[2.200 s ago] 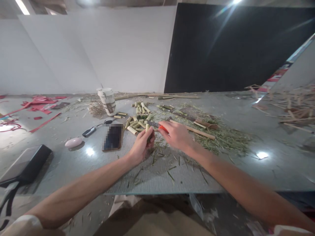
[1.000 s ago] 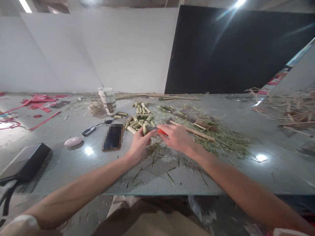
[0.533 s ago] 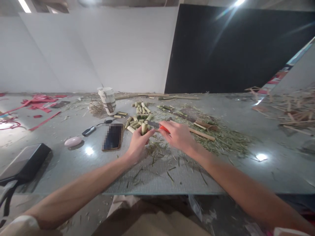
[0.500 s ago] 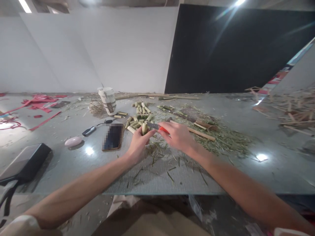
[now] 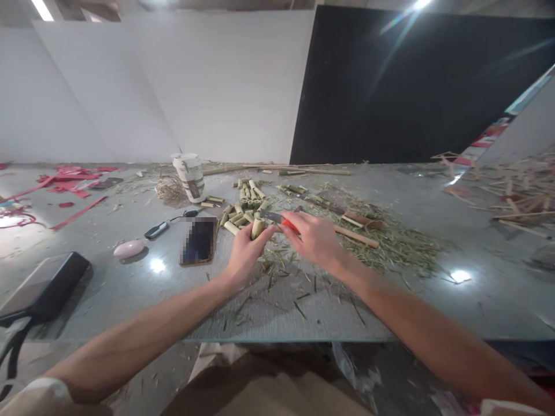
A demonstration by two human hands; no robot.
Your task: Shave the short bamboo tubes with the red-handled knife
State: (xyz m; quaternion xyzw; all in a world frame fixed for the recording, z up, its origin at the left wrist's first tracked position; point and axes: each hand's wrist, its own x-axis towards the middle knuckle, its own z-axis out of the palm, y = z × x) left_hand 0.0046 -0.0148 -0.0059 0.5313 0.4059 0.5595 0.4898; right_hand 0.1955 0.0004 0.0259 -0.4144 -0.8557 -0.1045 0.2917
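My left hand (image 5: 248,249) is closed around a short bamboo piece (image 5: 258,227), its pale end pointing up and away from me. In my right hand (image 5: 315,238) is a knife (image 5: 273,216) with an orange-red handle, gripped with the fingers wrapped round it. The grey blade points left and lies at the upper end of the bamboo piece; whether it touches cannot be made out. Just beyond my left hand lies a pile of cut bamboo pieces (image 5: 238,217). Thin green shavings (image 5: 277,263) are scattered on the table beneath both hands.
Left of my hands lie a phone (image 5: 199,241), a small black device with a cord (image 5: 156,230), a pink oval object (image 5: 129,249) and a black box (image 5: 47,286). A paper cup (image 5: 191,178) stands behind. Shavings and sticks (image 5: 358,240) spread to the right; red strips (image 5: 71,179) lie far left.
The bamboo piece in my left hand has tilted slightly to the right. My right hand and the knife have shifted a little right, and the blade sits slightly higher.
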